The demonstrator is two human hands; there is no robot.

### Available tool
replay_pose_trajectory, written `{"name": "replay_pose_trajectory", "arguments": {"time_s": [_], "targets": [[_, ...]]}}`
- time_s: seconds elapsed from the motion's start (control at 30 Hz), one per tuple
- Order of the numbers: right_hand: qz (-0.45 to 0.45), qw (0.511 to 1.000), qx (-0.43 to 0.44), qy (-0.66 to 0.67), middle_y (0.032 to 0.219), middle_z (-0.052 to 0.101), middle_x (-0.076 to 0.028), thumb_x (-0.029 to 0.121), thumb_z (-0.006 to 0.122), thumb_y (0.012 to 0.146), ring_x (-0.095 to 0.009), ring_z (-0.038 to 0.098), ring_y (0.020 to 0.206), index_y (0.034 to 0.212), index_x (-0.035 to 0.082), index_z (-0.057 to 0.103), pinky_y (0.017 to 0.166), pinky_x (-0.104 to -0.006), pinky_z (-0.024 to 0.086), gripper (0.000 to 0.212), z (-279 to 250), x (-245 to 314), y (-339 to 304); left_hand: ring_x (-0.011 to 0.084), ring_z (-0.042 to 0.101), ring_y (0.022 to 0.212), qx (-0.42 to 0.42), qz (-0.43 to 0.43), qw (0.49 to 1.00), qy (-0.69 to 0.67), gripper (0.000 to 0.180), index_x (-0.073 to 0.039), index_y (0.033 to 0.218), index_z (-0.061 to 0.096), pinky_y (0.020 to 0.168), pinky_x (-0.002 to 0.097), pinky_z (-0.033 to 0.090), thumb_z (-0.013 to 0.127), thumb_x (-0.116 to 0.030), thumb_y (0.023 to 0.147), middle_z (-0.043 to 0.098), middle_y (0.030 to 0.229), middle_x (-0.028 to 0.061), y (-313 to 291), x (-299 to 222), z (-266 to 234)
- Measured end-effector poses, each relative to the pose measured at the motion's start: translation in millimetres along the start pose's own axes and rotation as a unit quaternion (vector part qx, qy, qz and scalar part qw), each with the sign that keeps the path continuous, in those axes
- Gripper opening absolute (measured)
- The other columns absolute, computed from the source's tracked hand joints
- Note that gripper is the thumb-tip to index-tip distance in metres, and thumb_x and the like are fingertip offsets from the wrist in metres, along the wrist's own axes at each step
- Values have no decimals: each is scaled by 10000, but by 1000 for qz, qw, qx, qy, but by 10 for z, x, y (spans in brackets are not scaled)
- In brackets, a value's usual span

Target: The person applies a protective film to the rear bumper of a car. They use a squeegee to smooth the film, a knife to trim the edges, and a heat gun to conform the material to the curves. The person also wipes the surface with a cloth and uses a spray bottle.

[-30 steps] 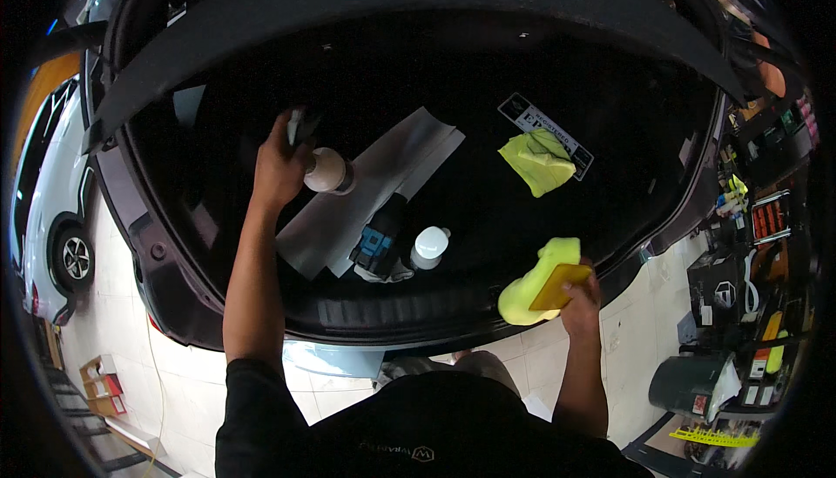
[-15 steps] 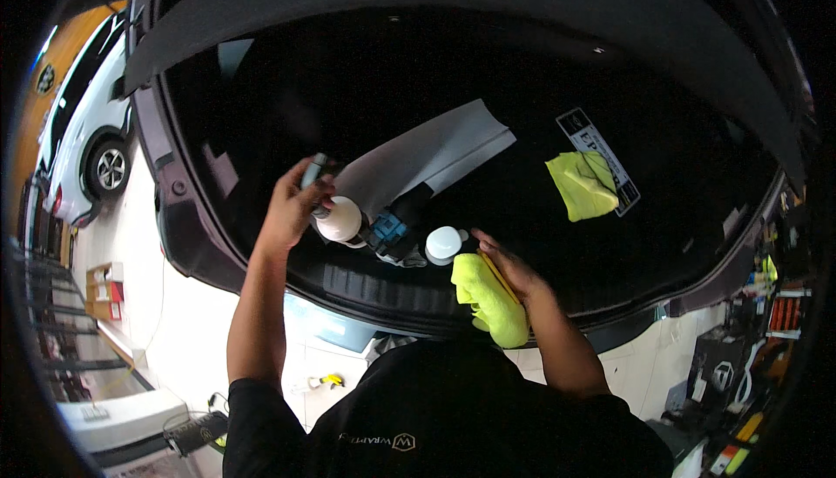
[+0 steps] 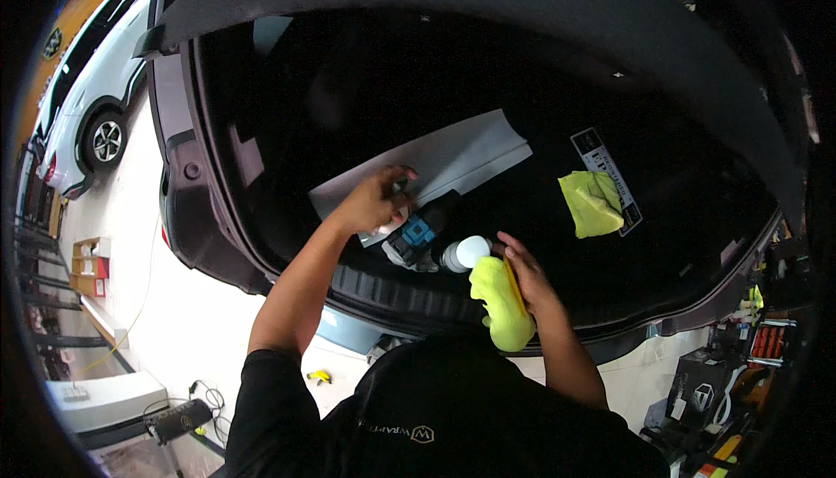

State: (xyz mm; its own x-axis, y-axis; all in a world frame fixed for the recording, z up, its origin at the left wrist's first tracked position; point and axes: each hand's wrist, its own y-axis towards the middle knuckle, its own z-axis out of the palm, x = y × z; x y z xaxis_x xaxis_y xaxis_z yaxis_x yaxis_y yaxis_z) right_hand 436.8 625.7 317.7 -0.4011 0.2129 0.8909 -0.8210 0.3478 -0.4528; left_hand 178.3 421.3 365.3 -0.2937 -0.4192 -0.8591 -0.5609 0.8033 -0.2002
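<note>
My left hand (image 3: 376, 203) reaches over the grey-white sheet in the car's open boot. Its fingers curl around the dark top of a spray bottle (image 3: 401, 216), which the hand mostly hides. Next to it lies a blue-and-black power tool (image 3: 416, 232). A bottle with a round white cap (image 3: 473, 252) stands between the tool and my right hand (image 3: 531, 278). That hand is closed on a bright yellow-green microfiber cloth (image 3: 502, 306), with a flat orange-yellow edge showing along the palm side.
A folded yellow-green cloth (image 3: 592, 204) lies partly over a licence plate (image 3: 607, 164). The grey-white sheet (image 3: 461, 152) is spread in the boot, behind the ribbed sill (image 3: 383, 290). A white car (image 3: 100, 86) stands at left; boxes and tools sit at right.
My left hand has moved right with the spray bottle, from beside the sheet to over it near the power tool. My right hand still holds the cloth. The view has shifted slightly.
</note>
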Motion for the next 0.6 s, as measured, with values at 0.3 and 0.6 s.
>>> {"name": "replay_pose_trajectory", "arguments": {"time_s": [0.3,0.6], "targets": [[-11,995,-50,-81,1454,355,-152,357,464,959,-285,377,1304,1459,120,292,1078,-396,292,580,306,150,-238,345,495,1198,344,-161,902,204,820,-80,1395,416,933,461,441,681,-534,766,422,1414,186,646,-603,193],[-49,994,-43,89,1324,470,-137,332,445,971,-262,528,1144,1454,149,291,943,-391,462,538,645,-17,-94,221,517,907,371,-195,908,-18,501,-184,1219,544,690,353,481,680,-398,786,499,1203,95,562,-151,477]]}}
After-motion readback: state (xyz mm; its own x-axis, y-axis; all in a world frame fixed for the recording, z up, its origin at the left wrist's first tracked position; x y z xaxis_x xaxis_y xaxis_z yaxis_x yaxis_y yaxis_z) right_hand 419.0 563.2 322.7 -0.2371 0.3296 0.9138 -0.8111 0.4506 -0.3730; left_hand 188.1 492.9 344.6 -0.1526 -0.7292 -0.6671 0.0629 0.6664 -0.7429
